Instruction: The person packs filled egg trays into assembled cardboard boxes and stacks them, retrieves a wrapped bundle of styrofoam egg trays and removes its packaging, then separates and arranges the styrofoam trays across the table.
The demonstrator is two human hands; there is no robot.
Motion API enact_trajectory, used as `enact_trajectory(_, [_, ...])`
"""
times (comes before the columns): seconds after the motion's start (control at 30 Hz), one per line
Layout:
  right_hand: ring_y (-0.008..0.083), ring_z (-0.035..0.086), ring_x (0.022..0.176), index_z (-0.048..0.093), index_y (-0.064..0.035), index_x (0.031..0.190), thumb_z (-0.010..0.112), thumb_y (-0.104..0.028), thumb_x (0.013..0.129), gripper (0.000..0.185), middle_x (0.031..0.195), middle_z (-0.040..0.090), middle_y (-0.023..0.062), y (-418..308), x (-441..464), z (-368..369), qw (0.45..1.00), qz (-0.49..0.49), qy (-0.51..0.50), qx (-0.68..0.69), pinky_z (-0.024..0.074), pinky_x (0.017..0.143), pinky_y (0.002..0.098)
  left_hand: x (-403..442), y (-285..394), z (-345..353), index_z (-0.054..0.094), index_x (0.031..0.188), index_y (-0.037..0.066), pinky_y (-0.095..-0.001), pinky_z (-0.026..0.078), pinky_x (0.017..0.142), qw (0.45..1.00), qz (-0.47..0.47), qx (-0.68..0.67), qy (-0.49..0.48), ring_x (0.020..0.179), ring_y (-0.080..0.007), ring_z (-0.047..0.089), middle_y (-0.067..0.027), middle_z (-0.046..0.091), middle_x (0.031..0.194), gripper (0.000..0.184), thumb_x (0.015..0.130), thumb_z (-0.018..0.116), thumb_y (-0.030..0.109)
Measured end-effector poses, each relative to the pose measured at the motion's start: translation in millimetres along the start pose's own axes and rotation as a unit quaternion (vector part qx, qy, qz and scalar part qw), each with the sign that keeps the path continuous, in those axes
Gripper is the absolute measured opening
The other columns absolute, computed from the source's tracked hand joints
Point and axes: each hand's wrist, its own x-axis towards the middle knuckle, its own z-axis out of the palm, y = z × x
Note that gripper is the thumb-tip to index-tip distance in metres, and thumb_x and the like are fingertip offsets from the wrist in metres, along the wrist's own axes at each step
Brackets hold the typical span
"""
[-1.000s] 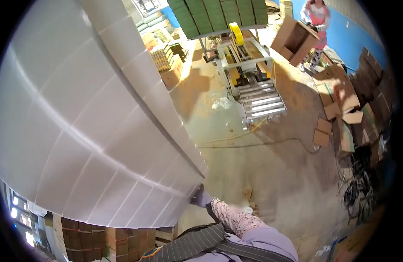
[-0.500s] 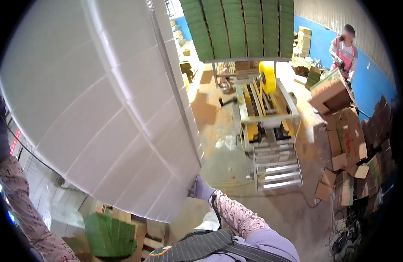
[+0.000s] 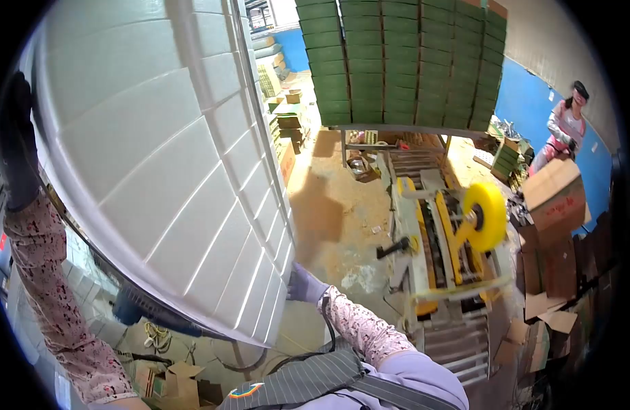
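A tall, wide stack of white blocks fills the left half of the view, leaning, with pale seams between the blocks and a shiny vertical band. My left hand, in a dark glove, is raised and holds the stack's far left side; its fingers are in shadow. My right hand, in a lavender glove, grips the stack's lower right edge, its fingertips partly hidden behind the edge. Flower-patterned sleeves cover both forearms.
A carton-sealing machine with a yellow tape roll and rollers stands ahead. Behind it, green boxes are piled on a metal stand. At right, a person stands behind a brown carton, near flattened cardboard.
The stack has turned and shifted up and left in view, showing its seams more sharply. My left hand has risen into fuller view. The sealing machine appears nearer and further right.
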Motion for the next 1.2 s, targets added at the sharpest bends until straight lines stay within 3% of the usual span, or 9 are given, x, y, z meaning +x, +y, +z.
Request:
enact_trajectory(0.1, [0.0301,0.055,0.101,0.051,-0.0063,0.122,0.043,-0.07,0.086,0.074,0.114,0.057,0.0143,-62,75,-3,1.0,0.019,-0.004,0.014,0.0447,0.09,0.0437,-1,-79,49,0.035,0.14,-0.004,-0.0212,0.023,0.043,0.995,0.045,0.086,-0.035,0.045,-0.0075,0.025,0.0009,0.032,0.058,0.07,0.096,0.034,0.051])
enact_trajectory(0.17, [0.0268,0.056,0.095,0.058,-0.0063,0.107,0.042,-0.065,0.09,0.063,0.101,0.06,0.0117,-113,117,2,1.0,0.014,-0.011,0.023,0.0463,0.087,0.0425,-8,-190,52,0.045,0.129,-0.006,-0.0316,0.04,0.1,0.958,-0.175,-0.158,0.163,0.106,-0.0233,0.055,-0.0155,0.056,0.118,0.041,0.101,0.038,0.024])
enact_trajectory(0.2, [0.0249,0.055,0.092,0.057,-0.0073,0.098,0.04,-0.062,0.092,0.058,0.094,0.059,0.0097,-139,149,-8,0.947,0.061,-0.28,0.145,0.0459,0.088,0.042,5,-254,35,0.043,0.132,-0.005,-0.0334,0.037,0.105,0.906,-0.15,-0.396,-0.014,0.117,-0.0243,0.05,-0.0166,0.051,0.128,0.043,0.101,0.038,0.024])
enact_trajectory(0.23, [0.0234,0.057,0.09,0.059,-0.0085,0.105,0.042,-0.066,0.089,0.062,0.093,0.061,0.0071,-157,167,-3,0.972,0.024,-0.201,0.117,0.0478,0.083,0.0385,18,-318,19,0.041,0.135,-0.005,-0.0353,0.033,0.111,0.78,-0.195,-0.563,-0.192,0.128,-0.0252,0.045,-0.0177,0.046,0.138,0.045,0.101,0.039,0.024])
enact_trajectory(0.33, [0.0207,0.059,0.089,0.06,-0.0112,0.115,0.045,-0.066,0.088,0.063,0.097,0.063,0.0036,-220,219,2,0.989,-0.026,-0.115,0.091,0.0498,0.081,0.0349,5,-351,110,0.048,0.131,-0.004,-0.0308,0.051,0.085,0.856,-0.315,-0.375,0.164,0.107,-0.0211,0.06,-0.0164,0.057,0.126,0.039,0.101,0.039,0.019])
enact_trajectory(0.43, [0.019,0.059,0.095,0.057,-0.0134,0.121,0.046,-0.061,0.091,0.057,0.106,0.062,0.0026,-291,277,6,0.922,0.043,-0.245,0.297,0.0499,0.085,0.0355,-7,-417,191,0.045,0.137,0.002,-0.0286,0.044,0.096,0.994,-0.111,0.002,0.022,0.123,-0.0173,0.05,-0.016,0.046,0.139,0.042,0.103,0.037,0.023])
enact_trajectory(0.6, [0.0173,0.058,0.104,0.052,-0.0137,0.126,0.049,-0.056,0.092,0.055,0.111,0.061,0.0025,-389,414,-18,0.686,0.28,-0.34,0.579,0.0496,0.091,0.0361,-61,-523,315,0.059,0.126,0.009,-0.02,0.035,0.056,0.979,-0.142,0.143,0.04,0.062,-0.0033,0.043,0.0015,0.052,0.075,0.033,0.1,0.047,0.025])
enact_trajectory(0.8, [0.0195,0.056,0.109,0.051,-0.0126,0.128,0.045,-0.062,0.09,0.063,0.12,0.059,0.0047,-557,512,14,0.964,-0.089,-0.201,0.152,0.0469,0.095,0.036,-92,-685,467,0.065,0.117,0.008,-0.0171,0.029,0.043,0.97,-0.217,-0.045,0.101,0.049,-0.0004,0.039,0.0055,0.051,0.062,0.03,0.096,0.056,0.027])
enact_trajectory(1.2, [0.0257,0.041,0.128,0.036,-0.0078,0.14,0.037,-0.059,0.094,0.069,0.139,0.044,0.0109,-854,694,-42,0.96,-0.196,-0.13,0.149,0.0335,0.109,0.0403,-101,-876,791,0.055,0.128,0.001,-0.013,0.027,0.045,0.907,-0.264,-0.315,0.091,0.053,0.0037,0.034,0.0089,0.052,0.071,0.035,0.097,0.053,0.015])
